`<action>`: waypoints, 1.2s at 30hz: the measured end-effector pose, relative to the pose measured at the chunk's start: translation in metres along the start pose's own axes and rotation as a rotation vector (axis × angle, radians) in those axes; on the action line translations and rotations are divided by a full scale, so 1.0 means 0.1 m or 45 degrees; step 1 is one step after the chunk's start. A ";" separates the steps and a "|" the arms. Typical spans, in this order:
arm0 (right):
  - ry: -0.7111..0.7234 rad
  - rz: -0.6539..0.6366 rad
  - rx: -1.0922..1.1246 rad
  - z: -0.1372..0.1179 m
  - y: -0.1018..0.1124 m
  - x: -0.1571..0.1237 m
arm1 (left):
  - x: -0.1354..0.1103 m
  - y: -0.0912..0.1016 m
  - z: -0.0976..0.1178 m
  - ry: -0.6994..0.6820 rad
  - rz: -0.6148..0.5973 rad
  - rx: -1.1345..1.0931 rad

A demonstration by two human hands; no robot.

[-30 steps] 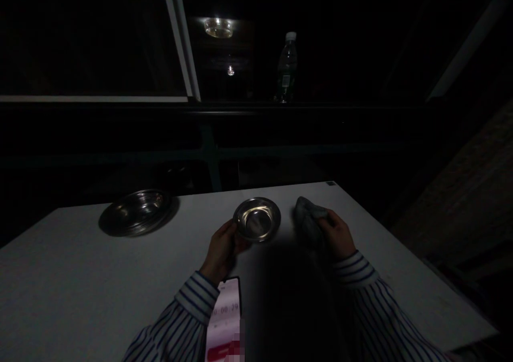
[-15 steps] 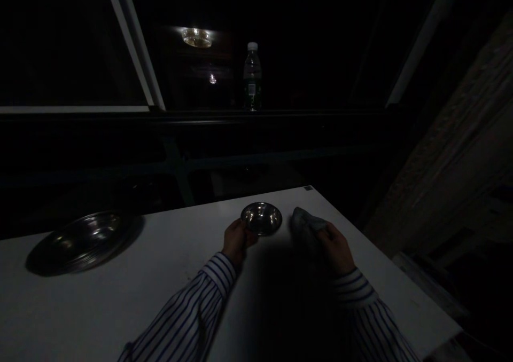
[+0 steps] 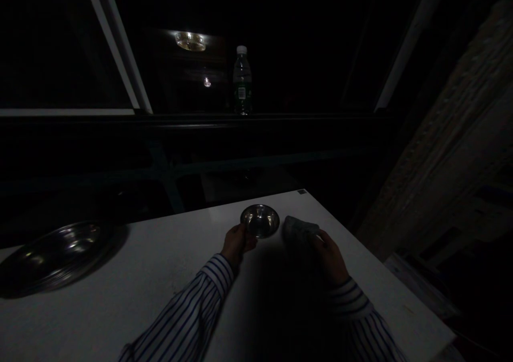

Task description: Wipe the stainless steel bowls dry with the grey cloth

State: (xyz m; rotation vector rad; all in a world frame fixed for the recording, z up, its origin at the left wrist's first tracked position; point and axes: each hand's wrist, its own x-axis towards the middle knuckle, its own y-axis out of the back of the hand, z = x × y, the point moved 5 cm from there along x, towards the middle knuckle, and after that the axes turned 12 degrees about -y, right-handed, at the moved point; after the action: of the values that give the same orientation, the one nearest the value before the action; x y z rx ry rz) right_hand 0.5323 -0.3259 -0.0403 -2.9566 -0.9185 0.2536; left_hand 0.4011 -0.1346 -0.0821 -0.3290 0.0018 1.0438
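Observation:
My left hand (image 3: 238, 243) grips the near left rim of a small shiny metal bowl (image 3: 260, 221), which tilts slightly with its inside facing me. A dark grey cloth (image 3: 298, 234) hangs bunched from the closed fingers of my right hand (image 3: 329, 256), just right of the bowl and apart from it. Shadow covers the cloth's lower part. On the far left of the white table (image 3: 168, 260) lies a wide metal basin (image 3: 56, 255), partly cut off by the view's edge; its rim looks layered.
A plastic bottle (image 3: 242, 81) with a white cap and green label stands on the dark window ledge behind the table. A curtain (image 3: 436, 122) hangs along the right side. The table's right edge runs diagonally towards me. The room is very dim.
The view has turned slightly to the right, so the basin and bottle sit further left. The bowl is tipped a bit more towards me. Cloth and right hand have come slightly closer to the bowl.

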 end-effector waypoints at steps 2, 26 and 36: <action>-0.010 -0.023 0.003 -0.02 -0.04 -0.02 | -0.03 0.06 0.05 -0.006 -0.012 0.051; 0.027 -0.802 0.000 -0.01 -1.50 -0.65 | -1.09 0.86 1.01 -0.356 -0.118 0.041; -0.076 -0.767 0.009 -0.04 -1.84 -0.80 | -1.19 1.44 1.08 -0.415 0.053 0.125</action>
State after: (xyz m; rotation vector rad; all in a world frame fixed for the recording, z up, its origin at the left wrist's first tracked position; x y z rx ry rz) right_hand 0.3651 -0.2197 -0.0094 -2.5140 -1.7350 0.3123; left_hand 0.2016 -0.1405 0.0010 -0.0671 -0.2329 1.1253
